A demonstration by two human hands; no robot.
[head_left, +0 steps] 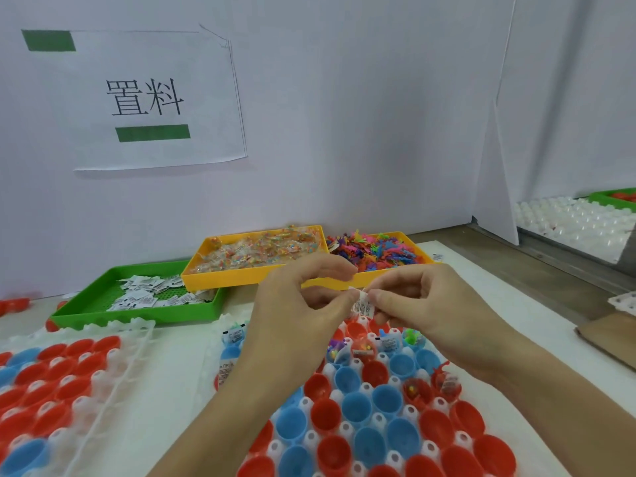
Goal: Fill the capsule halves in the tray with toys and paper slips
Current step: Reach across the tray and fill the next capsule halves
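Paper slip [362, 304] is pinched betw. thumb & fingertips of left hand [303, 297] & right hand [416, 297], above capsule tray [378, 418] at bench's near edge. Prob. light, flimsy, easily creased; best held by edges.

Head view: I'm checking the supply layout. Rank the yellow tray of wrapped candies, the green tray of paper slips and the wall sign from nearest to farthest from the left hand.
1. Yellow tray of wrapped candies, just behind the left hand.
2. Green tray of paper slips, further left.
3. White paper wall sign, high on the back wall.
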